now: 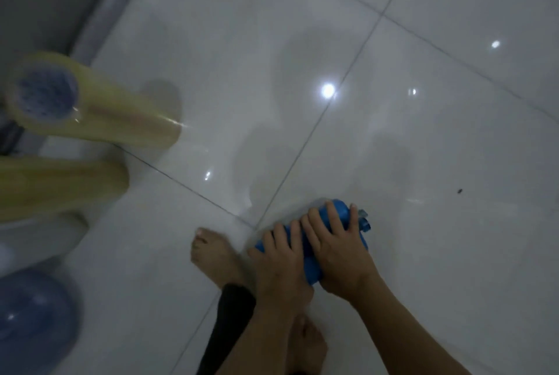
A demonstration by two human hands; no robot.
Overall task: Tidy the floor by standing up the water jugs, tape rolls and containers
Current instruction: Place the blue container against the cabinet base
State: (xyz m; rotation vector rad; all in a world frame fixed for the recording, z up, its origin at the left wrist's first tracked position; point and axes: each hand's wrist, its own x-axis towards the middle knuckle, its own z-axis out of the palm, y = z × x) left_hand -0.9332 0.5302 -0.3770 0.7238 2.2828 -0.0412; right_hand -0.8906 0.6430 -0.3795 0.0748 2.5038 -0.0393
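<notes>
A small blue container [313,265] with a clear spout at its far end lies on its side on the white tiled floor, low in the head view. My left hand [279,256] and my right hand [338,246] both grip it from above, side by side. Two tall stacks of yellowish tape rolls stand at the left: one [99,108] with a blue core showing on top, the other [60,184] below it, cut off by the frame edge. A large blue water jug [33,323] shows at the bottom left, blurred.
My bare feet [211,256] and a dark trouser leg [230,320] are just left of the container. A grey wall with a metal strip [99,11] runs along the upper left. A small dark speck [459,191] lies on the glossy tiles at the right.
</notes>
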